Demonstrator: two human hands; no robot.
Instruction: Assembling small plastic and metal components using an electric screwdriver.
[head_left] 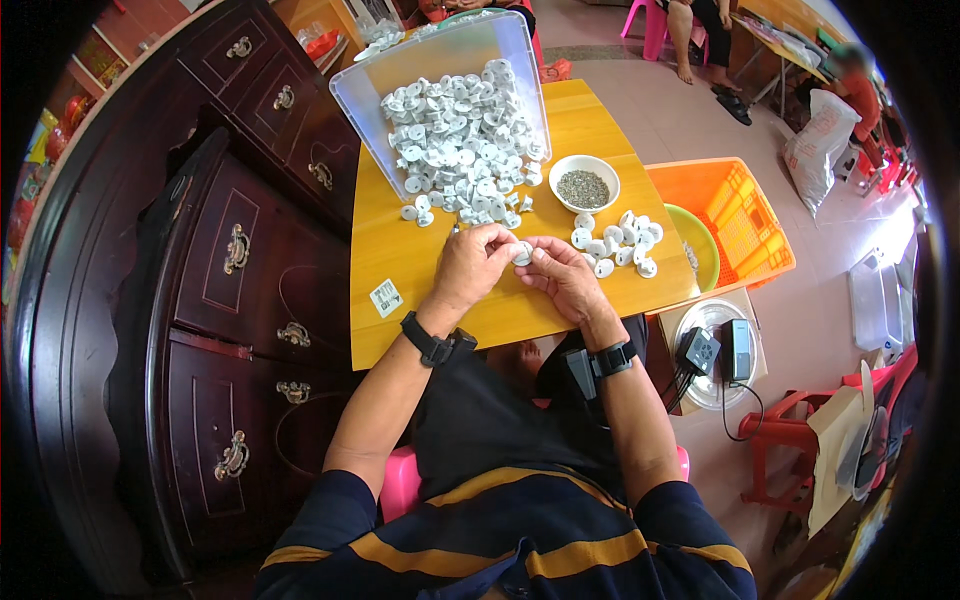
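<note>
Seen from above, a person's left hand (pixel 468 265) and right hand (pixel 566 278) meet over a yellow wooden tabletop (pixel 440 320), fingertips of both pinching one small round white piece (pixel 522 254) between them. Beyond the hands, a tipped clear bin (pixel 362 115) spills many similar white pieces (pixel 462 130); to the right are a white bowl (pixel 611 172) of small metallic bits and a loose cluster of white discs (pixel 630 235).

Cannot see all of the white disc (pixel 523 254) over the table (pixel 385 250), partly covered by the left hand (pixel 470 262) and right hand (pixel 572 285). Cannot tell apart the grey bits (pixel 582 188) in the bowl (pixel 584 161) on the table. Can see only part of the basin (pixel 709 245) behind the table's right edge.
</note>
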